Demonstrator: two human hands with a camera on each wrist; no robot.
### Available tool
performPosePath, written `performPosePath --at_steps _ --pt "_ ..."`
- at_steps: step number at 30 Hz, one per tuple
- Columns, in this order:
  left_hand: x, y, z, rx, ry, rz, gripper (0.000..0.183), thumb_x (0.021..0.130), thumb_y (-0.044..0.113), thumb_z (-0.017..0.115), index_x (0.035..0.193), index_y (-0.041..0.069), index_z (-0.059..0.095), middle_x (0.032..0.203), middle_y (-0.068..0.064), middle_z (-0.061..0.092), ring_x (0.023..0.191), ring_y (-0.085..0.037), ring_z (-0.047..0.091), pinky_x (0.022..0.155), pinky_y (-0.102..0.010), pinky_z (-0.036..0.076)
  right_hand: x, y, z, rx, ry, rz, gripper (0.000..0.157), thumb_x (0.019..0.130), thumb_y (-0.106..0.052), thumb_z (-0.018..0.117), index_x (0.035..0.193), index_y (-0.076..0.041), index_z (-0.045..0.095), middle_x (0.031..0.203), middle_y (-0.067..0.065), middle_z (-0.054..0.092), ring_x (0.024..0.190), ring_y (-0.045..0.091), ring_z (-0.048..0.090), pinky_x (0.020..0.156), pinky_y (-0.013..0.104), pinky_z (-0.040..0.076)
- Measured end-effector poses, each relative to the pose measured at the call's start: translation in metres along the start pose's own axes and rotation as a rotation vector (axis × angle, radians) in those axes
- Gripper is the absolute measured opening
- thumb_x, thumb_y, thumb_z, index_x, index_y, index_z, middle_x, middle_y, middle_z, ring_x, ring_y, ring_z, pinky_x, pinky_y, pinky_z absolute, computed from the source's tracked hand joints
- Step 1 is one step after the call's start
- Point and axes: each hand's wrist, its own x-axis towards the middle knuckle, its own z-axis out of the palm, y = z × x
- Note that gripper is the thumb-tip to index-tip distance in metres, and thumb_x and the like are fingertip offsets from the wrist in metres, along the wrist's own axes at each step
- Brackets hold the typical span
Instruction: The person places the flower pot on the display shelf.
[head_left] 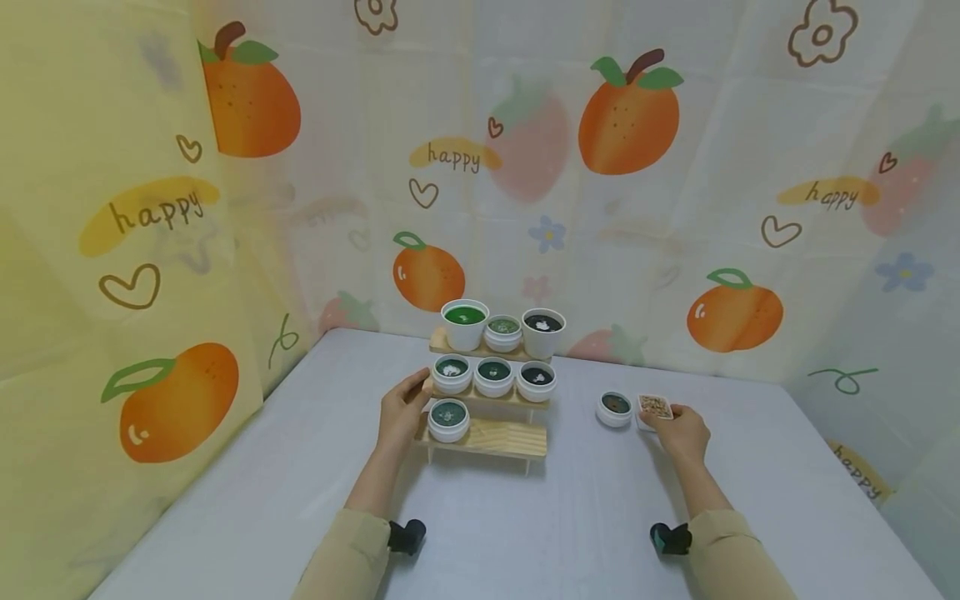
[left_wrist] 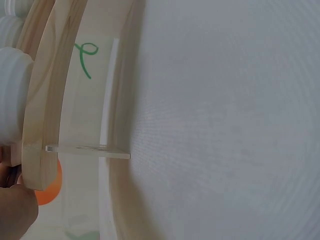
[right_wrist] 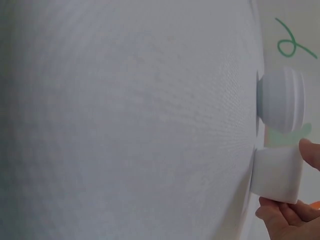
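A three-tier wooden stand [head_left: 495, 435] holds white bowls of dark and green contents. My left hand [head_left: 401, 410] is at its left side, fingers at the end of the middle tier; in the left wrist view the thumb [left_wrist: 19, 212] lies by a board end [left_wrist: 37, 165]. Nearest it are a middle-tier bowl [head_left: 452, 375] and the lone lowest-tier bowl [head_left: 448, 420]. At the right, my right hand [head_left: 684, 433] grips a small square white cup [right_wrist: 276, 174] of beige, crumbly bits between thumb and fingers. Just left of that cup stands a round ribbed white bowl [head_left: 614, 410] with dark contents.
On the top tier stand a tall cup of green [head_left: 464, 325], a small bowl [head_left: 503, 333] and a tall cup of dark contents [head_left: 543, 332]. The white-covered table [head_left: 585, 517] meets a printed cloth backdrop [head_left: 525, 225] behind and at both sides.
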Motion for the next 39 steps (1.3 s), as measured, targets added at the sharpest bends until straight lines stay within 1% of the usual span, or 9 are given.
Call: performPosePath --at_steps 4,8,13,19,25,31,36,39 --pt "-0.001 0.001 0.000 0.003 -0.001 0.004 0.041 0.098 0.004 0.056 0.139 0.002 0.054 0.149 -0.018 0.051 0.141 -0.032 0.047 0.119 -0.041 0.042 0.001 0.001 0.001 0.000 -0.009 -0.001 0.065 0.089 -0.029 0.070 0.132 0.015 0.049 0.131 0.036 0.055 0.120 0.049 0.051 0.099 0.057 0.047" --pt "-0.001 0.000 -0.001 0.005 0.003 0.008 0.041 0.098 0.003 0.055 0.139 0.001 0.054 0.149 -0.019 0.051 0.140 -0.033 0.047 0.118 -0.042 0.043 0.001 0.002 0.001 0.004 -0.001 -0.004 0.065 0.089 -0.029 0.071 0.132 0.015 0.050 0.130 0.036 0.056 0.119 0.048 0.051 0.098 0.057 0.047" --pt "-0.001 -0.001 -0.001 0.006 0.001 0.006 0.041 0.098 0.004 0.055 0.139 0.002 0.054 0.149 -0.018 0.051 0.140 -0.033 0.048 0.118 -0.042 0.043 0.000 0.003 0.001 0.027 0.012 0.012 0.065 0.088 -0.030 0.070 0.132 0.014 0.051 0.131 0.035 0.056 0.120 0.047 0.049 0.100 0.056 0.046" --pt "0.000 -0.004 0.002 -0.001 -0.008 -0.002 0.041 0.098 0.006 0.056 0.139 0.002 0.054 0.148 -0.018 0.052 0.140 -0.033 0.048 0.118 -0.042 0.043 -0.003 0.004 -0.002 0.077 0.059 0.048 0.064 0.088 -0.030 0.069 0.133 0.013 0.051 0.132 0.035 0.055 0.124 0.049 0.045 0.106 0.059 0.041" --pt "-0.001 -0.003 0.002 0.005 -0.003 0.008 0.041 0.098 0.005 0.056 0.139 0.001 0.054 0.148 -0.019 0.052 0.140 -0.034 0.048 0.118 -0.042 0.043 -0.002 0.003 -0.005 0.124 0.106 0.058 0.064 0.089 -0.029 0.069 0.134 0.013 0.050 0.134 0.035 0.054 0.126 0.049 0.044 0.109 0.059 0.040" --pt "-0.001 -0.003 0.002 0.002 -0.002 0.012 0.041 0.098 0.004 0.057 0.138 0.001 0.055 0.147 -0.019 0.052 0.140 -0.033 0.048 0.119 -0.042 0.042 0.001 0.000 -0.010 0.142 0.127 0.041 0.064 0.089 -0.030 0.069 0.134 0.011 0.051 0.134 0.034 0.055 0.127 0.048 0.047 0.112 0.059 0.038" --pt "0.000 -0.002 0.001 -0.015 -0.001 0.011 0.041 0.098 0.004 0.056 0.139 0.001 0.054 0.148 -0.019 0.052 0.141 -0.034 0.047 0.119 -0.043 0.042 0.000 -0.004 -0.013 0.164 0.151 0.004 0.064 0.087 -0.030 0.073 0.134 0.010 0.053 0.130 0.034 0.058 0.122 0.045 0.051 0.107 0.056 0.041" --pt "0.000 -0.002 0.000 -0.017 0.001 0.002 0.041 0.098 0.005 0.056 0.139 0.002 0.054 0.148 -0.018 0.052 0.140 -0.033 0.048 0.118 -0.042 0.043 -0.003 -0.008 -0.015 0.174 0.155 -0.015 0.065 0.086 -0.031 0.074 0.134 0.008 0.054 0.130 0.032 0.060 0.119 0.042 0.055 0.101 0.052 0.046"
